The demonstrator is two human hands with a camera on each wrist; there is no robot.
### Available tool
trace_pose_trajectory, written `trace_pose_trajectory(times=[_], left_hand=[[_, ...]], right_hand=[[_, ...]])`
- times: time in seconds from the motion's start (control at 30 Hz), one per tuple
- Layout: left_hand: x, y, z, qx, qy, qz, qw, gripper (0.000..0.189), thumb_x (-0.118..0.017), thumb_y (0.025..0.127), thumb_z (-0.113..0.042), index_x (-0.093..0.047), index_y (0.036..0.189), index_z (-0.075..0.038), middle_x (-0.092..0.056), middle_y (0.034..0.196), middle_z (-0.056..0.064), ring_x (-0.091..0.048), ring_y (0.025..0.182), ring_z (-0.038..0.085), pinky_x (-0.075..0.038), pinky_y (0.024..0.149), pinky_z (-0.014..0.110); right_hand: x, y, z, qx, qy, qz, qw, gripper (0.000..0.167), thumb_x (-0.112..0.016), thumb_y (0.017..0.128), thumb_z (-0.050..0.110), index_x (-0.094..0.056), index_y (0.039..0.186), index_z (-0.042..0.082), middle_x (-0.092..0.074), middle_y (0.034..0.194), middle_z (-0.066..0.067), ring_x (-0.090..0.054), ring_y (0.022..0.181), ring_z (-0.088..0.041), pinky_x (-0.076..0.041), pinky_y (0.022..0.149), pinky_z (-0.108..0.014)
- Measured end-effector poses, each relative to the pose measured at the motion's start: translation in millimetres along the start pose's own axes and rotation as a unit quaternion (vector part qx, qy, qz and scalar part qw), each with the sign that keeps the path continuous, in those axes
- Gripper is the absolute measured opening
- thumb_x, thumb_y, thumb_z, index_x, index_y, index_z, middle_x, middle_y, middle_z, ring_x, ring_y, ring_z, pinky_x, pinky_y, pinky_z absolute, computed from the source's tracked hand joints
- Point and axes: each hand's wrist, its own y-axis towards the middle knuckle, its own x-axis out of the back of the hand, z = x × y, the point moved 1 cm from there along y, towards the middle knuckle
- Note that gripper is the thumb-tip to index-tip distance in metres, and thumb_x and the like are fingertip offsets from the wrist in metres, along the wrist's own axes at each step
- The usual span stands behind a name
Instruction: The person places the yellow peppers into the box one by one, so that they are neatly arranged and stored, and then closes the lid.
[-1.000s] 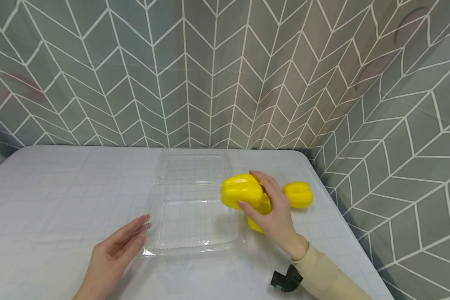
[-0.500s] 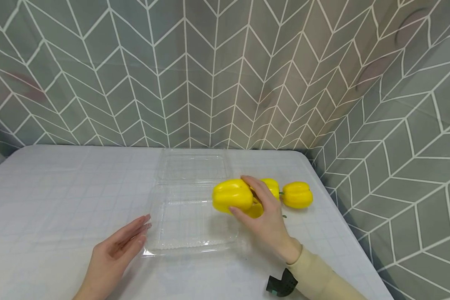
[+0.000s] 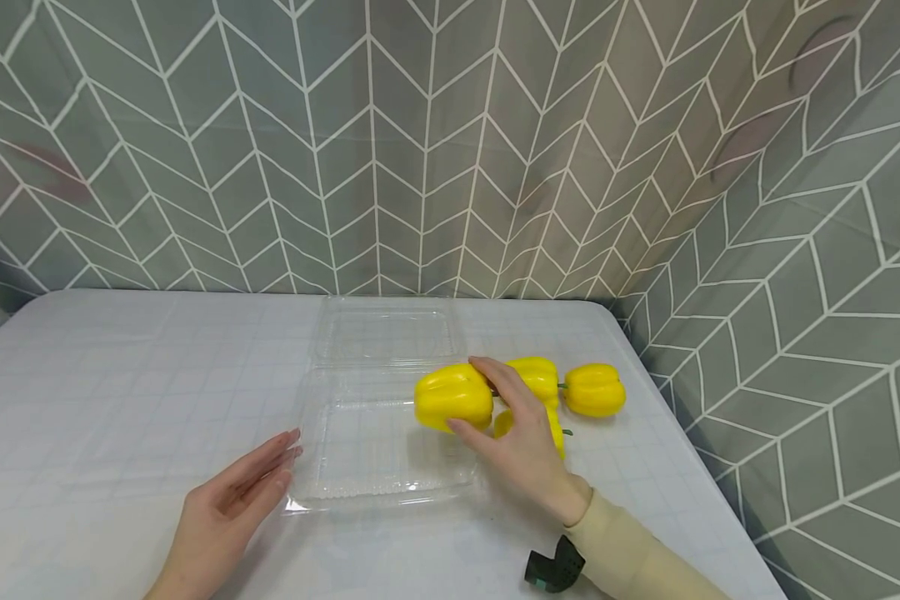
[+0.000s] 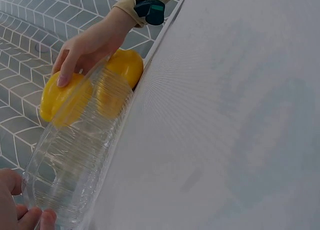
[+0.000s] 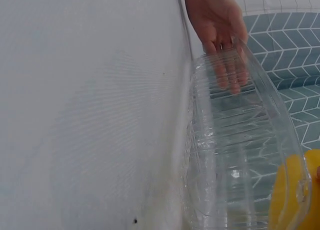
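Note:
In the head view my right hand (image 3: 525,437) grips a yellow bell pepper (image 3: 452,397) by its stem end, thumb in front and fingers over the back. The pepper hangs above the right part of a clear plastic clamshell container (image 3: 390,450), whose lid (image 3: 386,333) lies folded back, away from me. My left hand (image 3: 232,508) touches the container's left edge, fingers extended. The left wrist view shows its fingertips (image 4: 31,217) at the container's end, with the right hand (image 4: 92,45) and the held pepper (image 4: 65,98) beyond. Straight left fingers (image 5: 230,75) show through the plastic in the right wrist view.
Three more yellow bell peppers sit right of the container: a far right one (image 3: 595,390), one behind my right hand (image 3: 537,375) and a partly hidden one (image 3: 553,427). A dark device (image 3: 555,567) sits at my right wrist. A patterned curtain (image 3: 390,167) borders the white table (image 3: 142,375).
My right hand has carried the held pepper left and slightly toward me, over the container. More of the peppers behind it now shows. The left hand and the container have stayed put.

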Motion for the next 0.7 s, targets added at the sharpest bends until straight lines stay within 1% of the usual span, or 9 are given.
trace_pose_trajectory(times=[0.17,0.27,0.33,0.5,0.63,0.7], left_hand=[[-0.4,-0.1,-0.5,0.004,0.008,-0.002,1.0,0.045,-0.063,0.095,0.005,-0.055,0.139,0.001,-0.065,0.135,0.007,-0.064,0.12,0.007,-0.051,0.099,0.014],[-0.5,0.0,-0.4,0.008,0.01,-0.002,0.9999,0.045,-0.063,0.095,0.004,-0.055,0.139,0.001,-0.065,0.135,0.007,-0.063,0.12,0.006,-0.051,0.099,0.014],[-0.5,0.1,-0.2,0.01,0.01,-0.002,0.9999,0.045,-0.063,0.095,0.004,-0.055,0.139,0.0,-0.065,0.135,0.006,-0.063,0.12,0.006,-0.05,0.1,0.014],[-0.8,0.2,-0.8,0.01,0.009,-0.003,0.9999,0.045,-0.063,0.095,0.004,-0.056,0.139,0.001,-0.065,0.135,0.006,-0.063,0.12,0.006,-0.05,0.1,0.014],[-0.5,0.2,-1.8,0.013,0.008,-0.001,0.9999,0.045,-0.063,0.095,0.004,-0.055,0.139,0.001,-0.065,0.134,0.008,-0.064,0.12,0.007,-0.05,0.1,0.014],[0.1,0.4,-1.7,0.015,0.016,0.002,0.9998,0.044,-0.063,0.096,0.002,-0.055,0.14,0.0,-0.065,0.135,0.007,-0.063,0.12,0.006,-0.05,0.1,0.014]], right_hand=[[-5.0,0.5,1.5,0.005,0.015,0.012,0.9998,0.07,-0.084,0.083,0.027,-0.051,0.144,0.018,-0.055,0.141,0.002,-0.056,0.121,-0.013,-0.052,0.105,-0.035],[-8.3,0.3,1.8,0.01,0.016,0.014,0.9997,0.069,-0.085,0.082,0.026,-0.052,0.143,0.016,-0.055,0.141,0.001,-0.057,0.122,-0.015,-0.052,0.105,-0.036],[-10.6,-0.2,1.1,0.011,0.011,0.012,0.9998,0.069,-0.085,0.082,0.025,-0.052,0.142,0.017,-0.055,0.142,0.001,-0.056,0.125,-0.016,-0.052,0.106,-0.038],[-16.0,-1.0,-1.1,0.006,0.002,0.015,0.9999,0.071,-0.086,0.08,0.024,-0.053,0.141,0.014,-0.055,0.143,0.0,-0.053,0.133,-0.019,-0.05,0.109,-0.041],[-19.8,-0.9,-0.8,0.0,-0.011,0.026,0.9996,0.072,-0.087,0.079,0.024,-0.053,0.141,0.012,-0.055,0.144,-0.001,-0.053,0.134,-0.02,-0.048,0.112,-0.04],[-21.3,-1.2,-0.3,-0.004,-0.019,0.034,0.9993,0.071,-0.087,0.079,0.025,-0.053,0.141,0.011,-0.055,0.144,-0.002,-0.053,0.134,-0.02,-0.047,0.113,-0.04]])
